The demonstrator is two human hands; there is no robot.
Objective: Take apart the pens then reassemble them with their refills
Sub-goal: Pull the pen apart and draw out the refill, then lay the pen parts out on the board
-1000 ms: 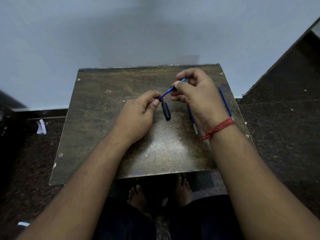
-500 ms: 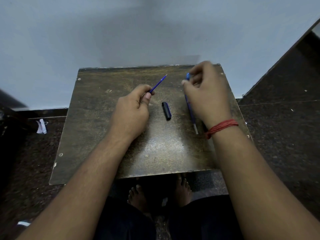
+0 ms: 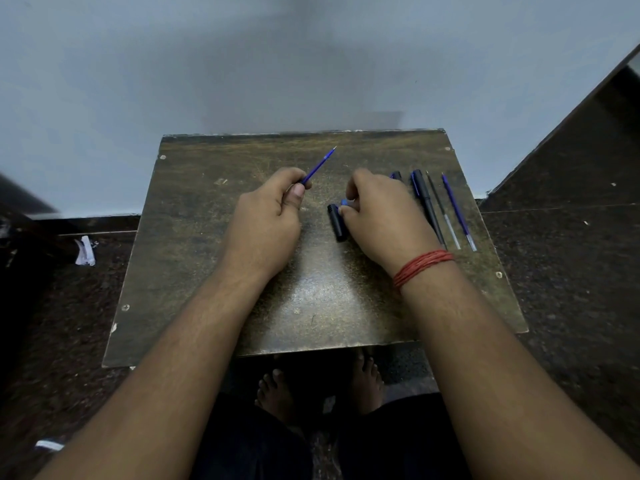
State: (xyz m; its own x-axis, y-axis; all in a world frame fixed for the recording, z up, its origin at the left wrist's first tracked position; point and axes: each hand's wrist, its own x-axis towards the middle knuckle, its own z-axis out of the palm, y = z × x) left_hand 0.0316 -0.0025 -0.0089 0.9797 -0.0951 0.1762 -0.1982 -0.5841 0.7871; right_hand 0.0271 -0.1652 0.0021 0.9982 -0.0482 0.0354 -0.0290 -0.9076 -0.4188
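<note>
Head view: the left hand (image 3: 268, 211) pinches a blue refill (image 3: 318, 166), tip angled up-right over the desk (image 3: 194, 258). The right hand (image 3: 379, 216) curls round a small blue piece (image 3: 344, 202) touching the black cap (image 3: 336, 222). Another pen (image 3: 426, 202) and two refills (image 3: 459, 213) lie right.

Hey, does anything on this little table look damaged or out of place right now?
Nothing stands out. The loose blue refill, black refill and black cap on the table look like ordinary disassembly, not damage.
</note>
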